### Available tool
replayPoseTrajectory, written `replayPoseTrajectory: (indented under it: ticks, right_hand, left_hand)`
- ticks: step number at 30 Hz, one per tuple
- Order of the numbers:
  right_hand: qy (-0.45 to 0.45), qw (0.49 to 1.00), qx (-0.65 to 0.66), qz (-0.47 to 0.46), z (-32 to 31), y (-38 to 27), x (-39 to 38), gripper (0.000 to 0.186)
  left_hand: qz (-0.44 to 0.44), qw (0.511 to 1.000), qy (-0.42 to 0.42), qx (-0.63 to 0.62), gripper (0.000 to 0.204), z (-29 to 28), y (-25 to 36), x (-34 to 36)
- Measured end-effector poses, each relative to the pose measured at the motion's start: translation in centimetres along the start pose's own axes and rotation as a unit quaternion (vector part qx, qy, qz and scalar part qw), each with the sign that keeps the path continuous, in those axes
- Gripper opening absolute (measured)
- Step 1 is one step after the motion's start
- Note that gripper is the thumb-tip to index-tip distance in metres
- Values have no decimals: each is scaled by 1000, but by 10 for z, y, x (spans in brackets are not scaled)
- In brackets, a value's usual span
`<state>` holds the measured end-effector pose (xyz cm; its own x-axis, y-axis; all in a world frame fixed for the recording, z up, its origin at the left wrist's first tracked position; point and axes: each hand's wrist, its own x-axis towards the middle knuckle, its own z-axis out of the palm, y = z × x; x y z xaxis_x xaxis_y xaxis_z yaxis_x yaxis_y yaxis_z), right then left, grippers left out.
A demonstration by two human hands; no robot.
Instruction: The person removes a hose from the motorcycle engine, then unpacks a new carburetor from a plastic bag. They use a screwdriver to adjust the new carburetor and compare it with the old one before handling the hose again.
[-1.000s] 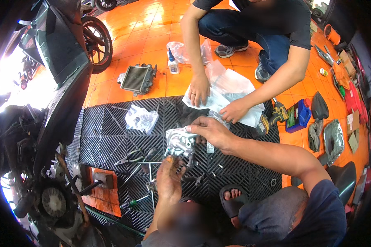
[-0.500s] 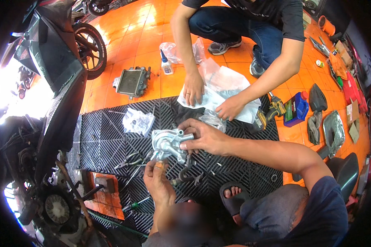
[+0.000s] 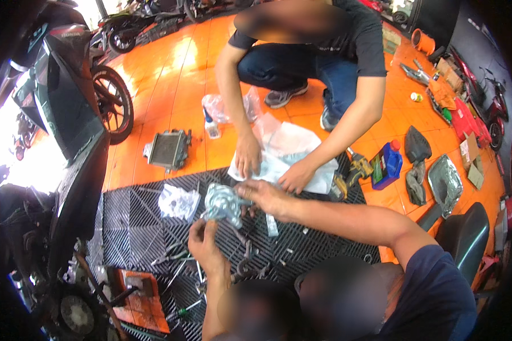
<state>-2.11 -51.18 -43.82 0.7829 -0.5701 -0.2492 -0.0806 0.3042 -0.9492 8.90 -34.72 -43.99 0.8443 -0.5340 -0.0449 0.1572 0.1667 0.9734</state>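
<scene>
Above the black mat, a silver cast-metal housing (image 3: 226, 203) with pipe-like stubs is held up, slightly blurred. My right hand (image 3: 265, 200) grips its right side, thumb and fingers closed round the edge. At the housing's lower left edge, my left hand (image 3: 208, 245) pinches it between thumb and fingers. Just beyond, a co-worker crouches with both hands pressed on a white plastic sheet (image 3: 290, 142). Left of the housing lies a clear plastic bag (image 3: 178, 202) of small parts. Pliers (image 3: 169, 254) and a dark curved hose (image 3: 246, 262) are on the mat below.
A radiator (image 3: 169, 150) lies on the orange tiles at the far left. Motorcycle bodywork (image 3: 68, 91) fills the left side. On the right are a yellow drill (image 3: 357, 166), a blue bottle (image 3: 387, 165) and a foil-lined tray (image 3: 445, 184). A green-handled screwdriver (image 3: 185, 310) lies near me.
The view has tilted up, so the scene sits lower and slightly left. The housing appears turned a little in my hands. The co-worker's hands have moved slightly on the sheet.
</scene>
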Motion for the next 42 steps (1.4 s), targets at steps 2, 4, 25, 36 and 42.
replayPoseTrajectory:
  ticks: [2, 4, 25, 36, 42]
  right_hand:
    - [5, 998, -1, -68, 10, 2, -9, 30]
    - [32, 990, -76, -118, 18, 6, -18, 29]
    - [-140, 756, -602, -216, -105, 97, -57, 20]
    - [22, 814, -574, 81, -76, 119, -22, 35]
    - [5, 837, -546, 44, -66, 131, 4, 32]
  left_hand:
    - [1, 1000, -27, -2, 44, -11, -10, -2]
    - [-81, 991, -34, -104, 54, -5, -16, -12]
    - [-209, 931, -61, -291, 81, -82, -35, -26]
    - [-266, 906, -60, -323, 65, -81, -50, -26]
    - [-287, 915, -59, -279, 73, -91, -51, -33]
